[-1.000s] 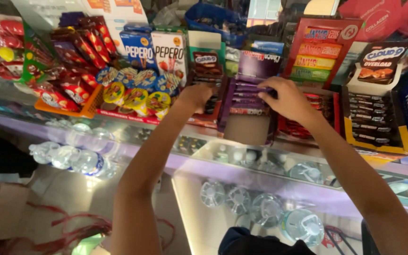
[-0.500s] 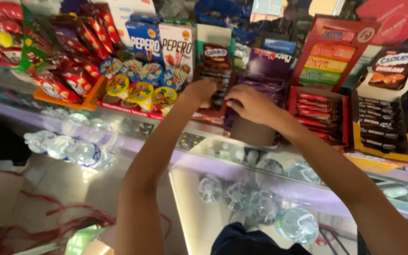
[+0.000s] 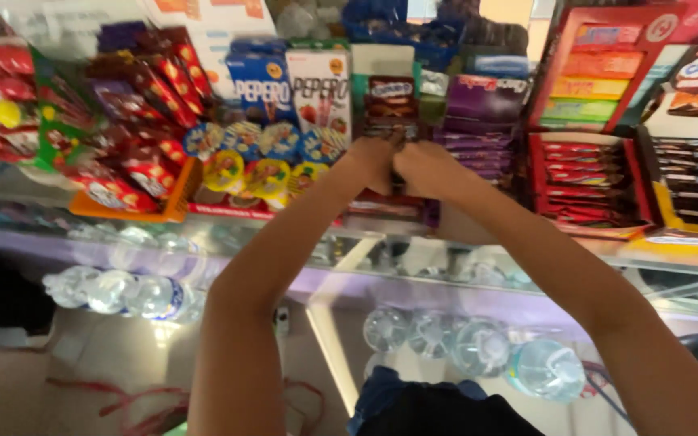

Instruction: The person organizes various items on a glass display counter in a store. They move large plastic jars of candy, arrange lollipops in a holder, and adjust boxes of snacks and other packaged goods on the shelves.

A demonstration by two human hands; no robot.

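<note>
Nearest the camera, plastic water bottles (image 3: 478, 343) are lying on their sides on the lower shelf under the glass counter (image 3: 672, 262), with more bottles (image 3: 115, 291) off to the left. Above them, both forearms are reaching up and forward over the counter's glass edge.

The left hand (image 3: 369, 161) and right hand (image 3: 430, 169) are meeting just in front of the stacked brown snack packs (image 3: 389, 101), right beside the purple bars (image 3: 478, 133). Both hands are curling inward, fingers touching each other, and seem to be pinching something small and dark between them; blur is hiding whether either grip is actually closing on a pack.

Judging by its look, a wrapped bar like these is light, thin and fairly stiff, with a slick foil wrapper that could be slipping under the fingertips. Holding it across the flat faces near the middle, rather than by the crimped ends, looks safest.

Farther back, red packs (image 3: 587, 178) and round sweets (image 3: 268, 157) are filling the display.
</note>
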